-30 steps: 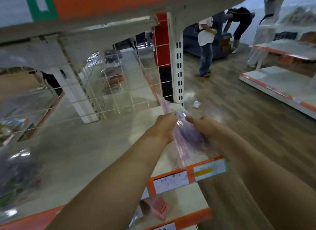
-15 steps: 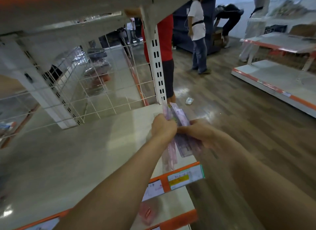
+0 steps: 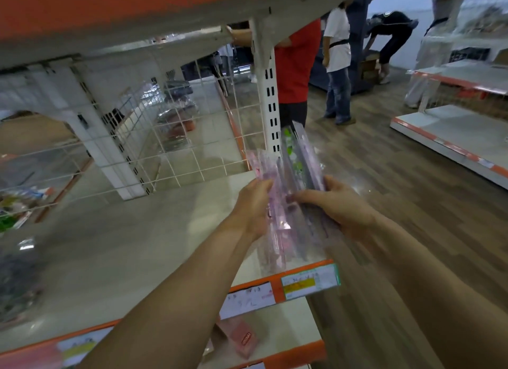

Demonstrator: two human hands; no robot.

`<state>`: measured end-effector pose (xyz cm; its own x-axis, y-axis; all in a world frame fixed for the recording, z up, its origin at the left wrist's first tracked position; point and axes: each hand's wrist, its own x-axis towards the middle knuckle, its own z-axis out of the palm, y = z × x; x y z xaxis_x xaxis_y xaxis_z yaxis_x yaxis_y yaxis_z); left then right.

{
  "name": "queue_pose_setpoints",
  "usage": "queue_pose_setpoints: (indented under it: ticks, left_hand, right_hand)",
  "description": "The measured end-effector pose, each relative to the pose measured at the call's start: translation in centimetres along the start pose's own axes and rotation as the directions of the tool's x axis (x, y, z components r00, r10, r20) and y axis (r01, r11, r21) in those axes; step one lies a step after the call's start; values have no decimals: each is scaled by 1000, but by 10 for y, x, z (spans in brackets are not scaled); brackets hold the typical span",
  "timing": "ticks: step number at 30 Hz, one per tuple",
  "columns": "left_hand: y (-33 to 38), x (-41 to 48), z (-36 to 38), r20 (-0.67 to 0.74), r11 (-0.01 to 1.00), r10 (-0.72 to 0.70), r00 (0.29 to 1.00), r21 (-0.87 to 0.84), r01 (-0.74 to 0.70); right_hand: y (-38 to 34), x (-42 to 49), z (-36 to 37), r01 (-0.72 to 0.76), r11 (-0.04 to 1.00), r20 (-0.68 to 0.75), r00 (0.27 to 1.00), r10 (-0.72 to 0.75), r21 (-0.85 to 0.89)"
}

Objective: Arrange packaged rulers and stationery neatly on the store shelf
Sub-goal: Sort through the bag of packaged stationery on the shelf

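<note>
Two hands hold one bundle of packaged rulers between them, above the right end of a pale shelf. The left hand grips the pink packs on the bundle's left side, its fingers curled round their edge. The right hand clamps the greyer packs on the right, with the thumb laid across the front and fingertips showing past the far edge. The packs are clear plastic sleeves, fanned slightly. Their far ends rise past the hands toward a white slotted post, and one of them shows green print. Their near ends hang below the wrists, close to the orange front strip and its price labels; whether they touch the shelf cannot be told. A white wire grid closes the far side of the shelf, and blurred goods lie at its left end. On the lower shelf, near and left of the bundle, lies a pink box. To the right runs a wooden floor, where a person in a red shirt stands just behind the post and another in a white shirt stands farther off.
</note>
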<state>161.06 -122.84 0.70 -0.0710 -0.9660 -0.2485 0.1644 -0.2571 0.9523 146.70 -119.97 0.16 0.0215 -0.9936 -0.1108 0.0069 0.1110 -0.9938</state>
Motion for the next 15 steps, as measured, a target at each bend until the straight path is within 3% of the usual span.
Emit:
queue_pose_setpoints:
  ticks: [3, 6, 9, 12, 15]
  left_hand:
    - [18, -8, -18, -39, 972, 204, 978, -108, -207]
    - [30, -27, -42, -113, 917, 385, 916, -67, -393]
    - [21, -46, -65, -128, 898, 438, 890, 95, -429]
    - [6, -57, -74, -178, 921, 386, 905, 129, -368]
    - [-3, -56, -81, -254, 929, 362, 897, 172, -326]
  right_hand:
    - [-20, -2, 41, 266, 963, 44, 963, -265, -34]
    - [-22, -3, 84, 395, 919, 96, 915, -392, -11]
    - [-4, -10, 120, 396, 918, 156, 907, -391, 0]
    - [18, -17, 136, 357, 932, 198, 912, -361, 53]
    - [27, -18, 141, 386, 920, 259, 898, -356, -72]
